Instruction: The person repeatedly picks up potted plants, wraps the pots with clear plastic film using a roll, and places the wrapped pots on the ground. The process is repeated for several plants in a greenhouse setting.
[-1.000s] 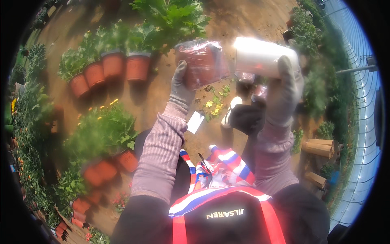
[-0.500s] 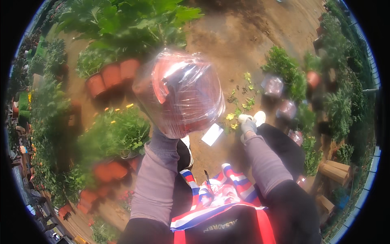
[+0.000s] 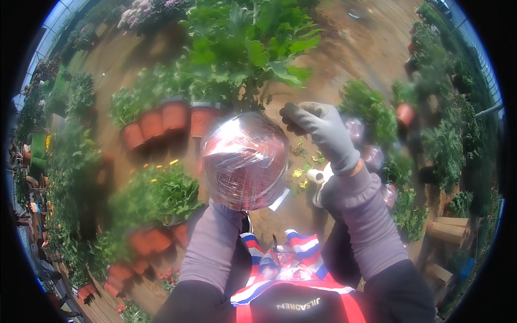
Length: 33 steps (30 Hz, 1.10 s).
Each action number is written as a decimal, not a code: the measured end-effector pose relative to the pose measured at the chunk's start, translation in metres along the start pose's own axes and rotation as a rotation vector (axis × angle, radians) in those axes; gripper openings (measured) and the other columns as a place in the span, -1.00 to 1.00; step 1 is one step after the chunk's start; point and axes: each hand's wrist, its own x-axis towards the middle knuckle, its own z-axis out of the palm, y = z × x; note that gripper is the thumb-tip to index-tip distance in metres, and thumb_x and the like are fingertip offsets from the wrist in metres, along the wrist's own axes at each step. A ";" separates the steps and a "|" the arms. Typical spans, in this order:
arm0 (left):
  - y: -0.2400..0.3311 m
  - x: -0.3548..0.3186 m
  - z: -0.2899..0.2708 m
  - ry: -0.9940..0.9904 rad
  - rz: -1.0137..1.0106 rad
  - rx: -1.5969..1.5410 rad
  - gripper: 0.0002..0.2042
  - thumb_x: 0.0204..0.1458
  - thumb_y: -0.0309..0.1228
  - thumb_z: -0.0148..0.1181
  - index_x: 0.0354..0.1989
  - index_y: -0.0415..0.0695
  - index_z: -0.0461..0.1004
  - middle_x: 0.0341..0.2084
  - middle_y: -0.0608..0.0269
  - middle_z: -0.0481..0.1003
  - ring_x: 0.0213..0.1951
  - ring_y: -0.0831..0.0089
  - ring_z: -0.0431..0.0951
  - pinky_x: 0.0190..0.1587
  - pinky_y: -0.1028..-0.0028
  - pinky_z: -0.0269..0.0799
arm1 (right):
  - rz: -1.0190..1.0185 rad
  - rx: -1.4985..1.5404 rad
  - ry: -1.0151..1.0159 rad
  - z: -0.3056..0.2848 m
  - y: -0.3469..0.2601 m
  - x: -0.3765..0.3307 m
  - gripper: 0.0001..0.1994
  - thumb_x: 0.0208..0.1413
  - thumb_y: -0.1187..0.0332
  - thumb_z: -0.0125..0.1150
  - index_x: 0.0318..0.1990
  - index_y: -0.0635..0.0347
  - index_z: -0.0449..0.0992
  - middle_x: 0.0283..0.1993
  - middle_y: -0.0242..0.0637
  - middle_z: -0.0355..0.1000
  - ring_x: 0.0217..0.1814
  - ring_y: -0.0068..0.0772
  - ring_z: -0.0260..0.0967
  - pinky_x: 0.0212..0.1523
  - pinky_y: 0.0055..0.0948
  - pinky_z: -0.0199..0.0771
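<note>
Pot [image 3: 245, 167] in film [image 3: 237, 129]: wrapping, apparently; next move calls for steady support. Right hand [image 3: 323, 129] beside, fingers curled together; left fingers hidden, cannot tell.

The right hand [image 3: 323, 129] is wearing a grey glove [image 3: 336, 142]. Mauve sleeves [image 3: 371, 231], the right one bunching, are meeting a black top [image 3: 398, 293] bearing pale lettering [image 3: 299, 304]. Red straps [image 3: 353, 308] are joining an apron [image 3: 304, 246] at its upper edge [image 3: 283, 285], which is showing red, white and blue stripes [image 3: 309, 253].
</note>
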 end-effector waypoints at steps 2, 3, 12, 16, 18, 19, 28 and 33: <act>-0.010 0.002 0.001 -0.006 -0.040 0.021 -0.63 0.13 -0.17 0.23 0.02 -0.10 0.46 -0.16 0.27 0.52 -0.10 0.41 0.52 0.03 0.36 0.47 | -0.144 -0.092 -0.017 0.010 -0.019 -0.006 -0.69 0.22 0.20 0.28 -0.10 0.31 0.65 -0.26 -0.29 0.61 -0.33 -0.55 0.51 -0.27 -0.58 0.48; -0.014 0.004 0.002 -0.012 -0.062 0.040 -0.62 0.12 -0.16 0.23 0.03 -0.10 0.46 -0.15 0.27 0.52 -0.09 0.40 0.53 0.03 0.35 0.47 | -0.211 -0.115 -0.023 0.012 -0.024 -0.009 -0.69 0.21 0.22 0.29 -0.08 0.31 0.64 -0.25 -0.28 0.61 -0.34 -0.55 0.51 -0.28 -0.58 0.48; -0.051 0.052 -0.008 -0.064 -0.241 0.108 -0.54 0.09 -0.10 0.25 0.07 -0.12 0.43 -0.10 0.23 0.51 -0.06 0.36 0.53 0.06 0.31 0.48 | -0.021 -0.445 -0.184 -0.051 -0.035 -0.020 -0.55 -0.04 0.48 0.44 0.07 0.29 0.52 -0.26 -0.28 0.60 -0.27 -0.49 0.54 -0.24 -0.53 0.51; -0.056 0.061 -0.008 -0.078 -0.272 0.113 -0.51 0.08 -0.08 0.26 0.09 -0.13 0.42 -0.08 0.21 0.50 -0.04 0.34 0.53 0.07 0.30 0.48 | -0.279 -0.247 -0.089 -0.047 -0.007 -0.014 -0.56 -0.03 0.50 0.45 0.05 0.28 0.52 -0.14 -0.34 0.55 -0.21 -0.55 0.49 -0.23 -0.52 0.51; -0.057 0.062 -0.008 -0.082 -0.285 0.120 -0.49 0.07 -0.07 0.27 0.10 -0.14 0.41 -0.07 0.20 0.50 -0.04 0.33 0.53 0.07 0.29 0.48 | -0.381 -0.332 -0.053 -0.043 0.008 -0.010 -0.56 -0.04 0.50 0.45 0.05 0.27 0.52 -0.10 -0.34 0.53 -0.19 -0.56 0.47 -0.23 -0.51 0.52; -0.057 0.062 -0.008 -0.083 -0.287 0.120 -0.48 0.07 -0.06 0.27 0.10 -0.14 0.41 -0.06 0.19 0.50 -0.03 0.32 0.53 0.07 0.29 0.48 | -0.360 -0.373 -0.038 -0.044 0.012 -0.010 -0.57 -0.04 0.50 0.46 0.04 0.28 0.52 -0.11 -0.34 0.53 -0.19 -0.56 0.47 -0.23 -0.50 0.52; -0.047 0.047 -0.014 -0.088 -0.282 0.105 -0.40 0.03 0.00 0.30 0.14 -0.16 0.38 -0.01 0.15 0.49 0.00 0.28 0.53 0.10 0.25 0.48 | -0.420 -0.582 -0.021 -0.049 -0.011 -0.020 -0.80 0.07 0.33 0.37 -0.20 0.25 0.65 -0.44 -0.45 0.53 -0.44 -0.61 0.43 -0.43 -0.53 0.41; -0.049 0.043 -0.013 -0.093 -0.333 0.104 -0.35 0.02 0.03 0.31 0.17 -0.17 0.37 0.01 0.13 0.49 0.02 0.25 0.53 0.11 0.23 0.48 | 0.028 0.128 -0.022 -0.032 -0.001 -0.016 -0.79 0.14 0.37 0.32 -0.11 0.25 0.63 -0.49 -0.49 0.43 -0.48 -0.74 0.37 -0.51 -0.69 0.29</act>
